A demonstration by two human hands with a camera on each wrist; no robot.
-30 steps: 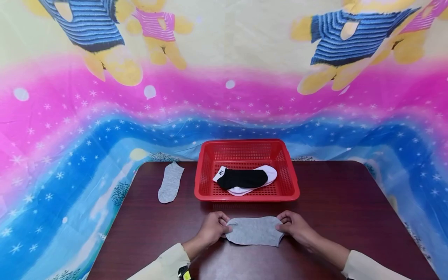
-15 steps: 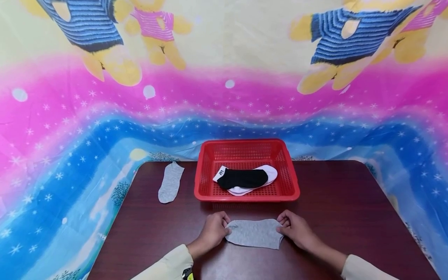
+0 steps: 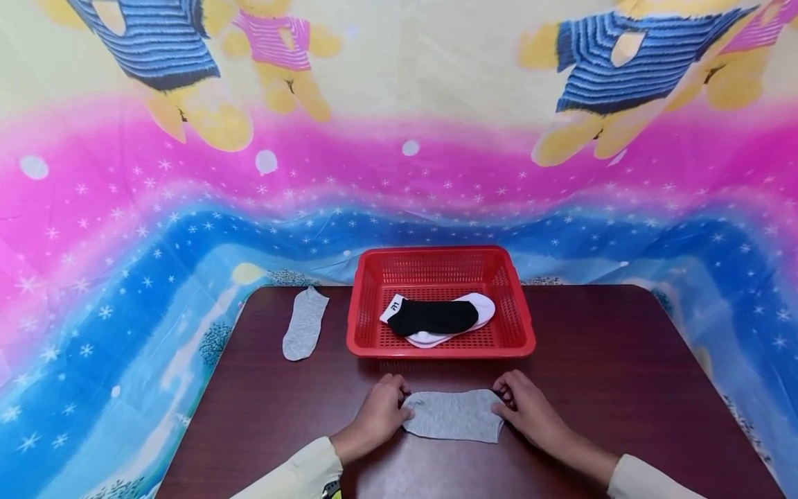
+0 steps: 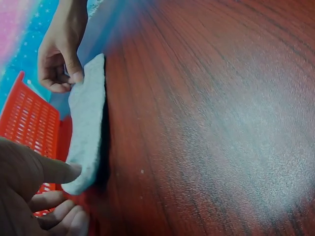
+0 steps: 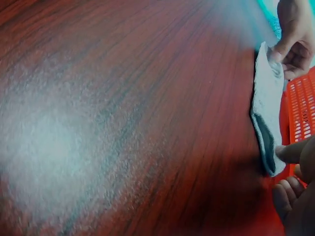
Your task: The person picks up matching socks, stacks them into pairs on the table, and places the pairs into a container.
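A grey ankle sock lies stretched sideways between both hands in front of the basket, its cuff at the right. My left hand pinches the toe end; in the left wrist view the left thumb presses on top of the fabric. My right hand pinches the cuff end, its thumb on the sock near the opening in the right wrist view. Some fingers of each hand are hidden. A second grey sock lies flat at the far left of the table.
Behind the hands stands a red plastic basket. Inside it, a black sock with a white cuff lies over white socks. The dark wooden table ends at a patterned cloth backdrop.
The held grey sock has come slightly nearer the person since a second ago, with both hands still at its ends. The basket, its contents and the other grey sock stay put.
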